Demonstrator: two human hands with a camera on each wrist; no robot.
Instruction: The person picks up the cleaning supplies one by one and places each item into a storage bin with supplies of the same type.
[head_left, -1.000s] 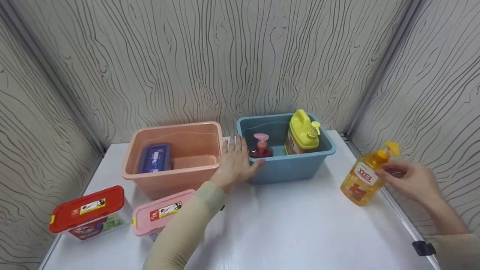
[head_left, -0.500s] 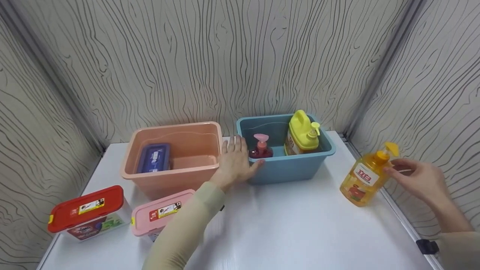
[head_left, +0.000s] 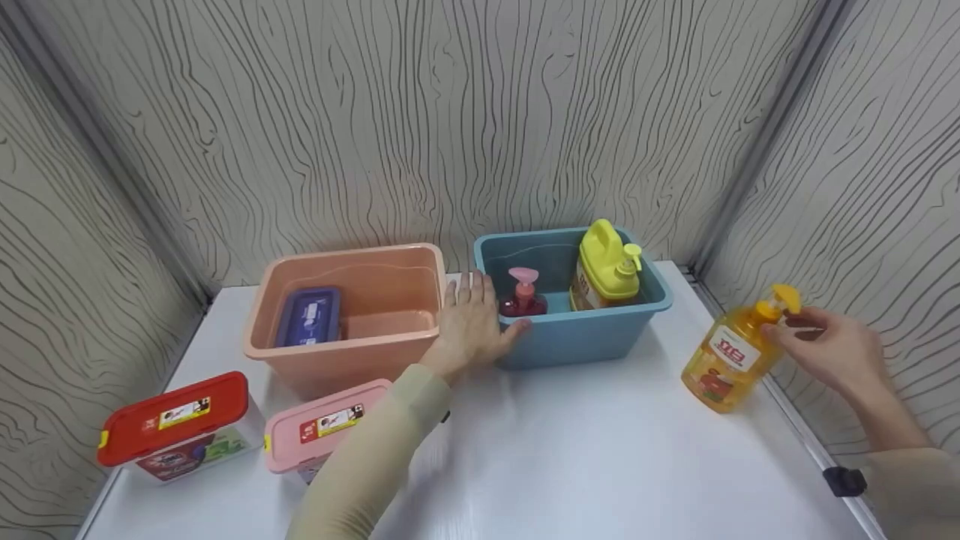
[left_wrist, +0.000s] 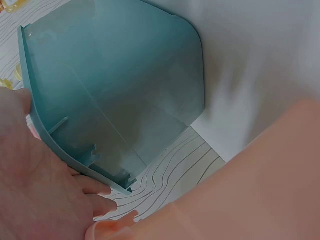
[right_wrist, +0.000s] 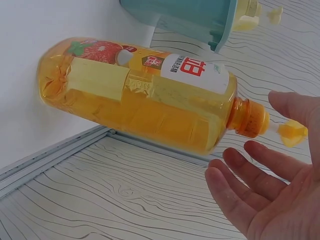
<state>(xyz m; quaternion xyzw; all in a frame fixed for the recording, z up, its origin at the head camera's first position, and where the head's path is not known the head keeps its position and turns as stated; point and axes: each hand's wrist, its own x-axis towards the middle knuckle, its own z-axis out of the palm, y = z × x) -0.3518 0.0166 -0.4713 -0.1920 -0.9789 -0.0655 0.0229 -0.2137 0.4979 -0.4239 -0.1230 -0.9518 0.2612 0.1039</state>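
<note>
Two bins side by side at the back of the white surface [head_left: 570, 450]: a peach bin [head_left: 349, 322] just left of the blue bin [head_left: 577, 330]. Three pump bottles counted: a small red one [head_left: 523, 296] and a yellow one [head_left: 606, 266] upright inside the blue bin, an orange bottle [head_left: 731, 352] standing well right of the blue bin, close to the surface's right edge and the side wall. Three lidded boxes: a dark blue one [head_left: 307, 316] inside the peach bin, a red-lidded one [head_left: 176, 424] and a pink-lidded one [head_left: 322, 427] far left of the blue bin, near the front-left edge. Left hand [head_left: 472, 322] flat and open against the blue bin's left wall, thumb hooked at its front corner. Right hand [head_left: 829, 352] open, fingers loosely spread at the orange bottle's pump top, not closed around it. Wide bare stretch of surface in front of the blue bin.
</note>
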